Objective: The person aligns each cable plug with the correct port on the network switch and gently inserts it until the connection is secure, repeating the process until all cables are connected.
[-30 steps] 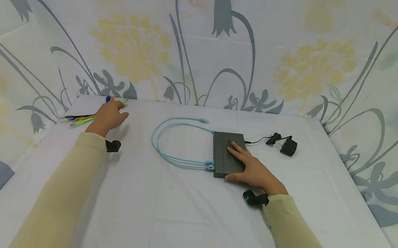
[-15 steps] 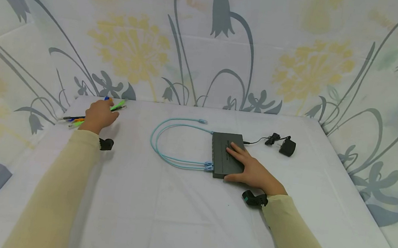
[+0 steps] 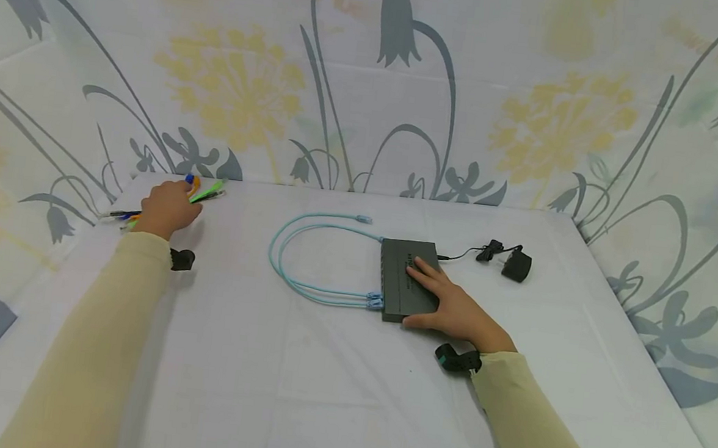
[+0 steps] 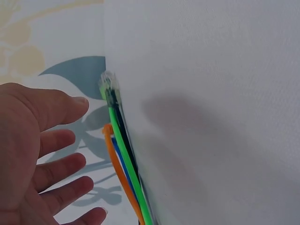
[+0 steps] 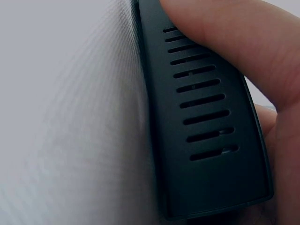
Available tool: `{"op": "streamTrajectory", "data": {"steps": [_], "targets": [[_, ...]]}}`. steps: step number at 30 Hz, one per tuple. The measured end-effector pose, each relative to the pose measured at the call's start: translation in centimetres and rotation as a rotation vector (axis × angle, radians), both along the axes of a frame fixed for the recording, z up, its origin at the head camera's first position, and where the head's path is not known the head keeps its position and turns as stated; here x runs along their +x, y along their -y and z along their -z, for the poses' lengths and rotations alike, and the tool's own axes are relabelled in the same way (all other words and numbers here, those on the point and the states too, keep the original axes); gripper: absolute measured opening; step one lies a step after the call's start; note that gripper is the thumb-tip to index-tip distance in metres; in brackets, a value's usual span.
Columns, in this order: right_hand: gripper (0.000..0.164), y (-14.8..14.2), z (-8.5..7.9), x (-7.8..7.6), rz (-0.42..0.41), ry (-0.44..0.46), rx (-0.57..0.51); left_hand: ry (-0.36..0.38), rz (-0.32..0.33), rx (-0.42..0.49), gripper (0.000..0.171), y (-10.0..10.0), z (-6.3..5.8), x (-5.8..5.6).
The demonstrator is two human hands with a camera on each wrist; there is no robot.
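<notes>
Left hand [image 3: 168,210] is over the coloured bundle [image 4: 124,150] at the far-left of the table [image 3: 313,396], fingers loosely spread, thumb apart; can't tell if it touches. Right hand [image 3: 455,312] rests on the dark box [image 3: 408,281], fingers spread on top, thumb against the vented near side. Box sits mid-table, light-blue cables [image 3: 279,272] in its left side, one plug [image 3: 363,219] free. Black adapter [image 3: 517,266] lies right, wired to box
</notes>
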State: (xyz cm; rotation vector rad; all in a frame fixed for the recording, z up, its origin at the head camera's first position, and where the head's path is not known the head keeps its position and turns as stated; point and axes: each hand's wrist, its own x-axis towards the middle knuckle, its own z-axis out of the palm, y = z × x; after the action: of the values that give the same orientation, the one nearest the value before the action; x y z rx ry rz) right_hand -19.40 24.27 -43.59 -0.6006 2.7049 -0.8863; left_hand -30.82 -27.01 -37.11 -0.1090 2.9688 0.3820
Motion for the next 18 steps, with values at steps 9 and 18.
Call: {"op": "streamTrajectory", "data": {"steps": [9, 18], "targets": [[0.099, -0.1, 0.0, 0.0, 0.009, 0.004, -0.010, 0.044, 0.022, -0.018, 0.059, 0.5, 0.4, -0.2], [0.099, -0.1, 0.2, -0.1, 0.007, -0.004, -0.006, 0.066, 0.022, -0.003, 0.061, 1.3, 1.1, -0.4]]}}
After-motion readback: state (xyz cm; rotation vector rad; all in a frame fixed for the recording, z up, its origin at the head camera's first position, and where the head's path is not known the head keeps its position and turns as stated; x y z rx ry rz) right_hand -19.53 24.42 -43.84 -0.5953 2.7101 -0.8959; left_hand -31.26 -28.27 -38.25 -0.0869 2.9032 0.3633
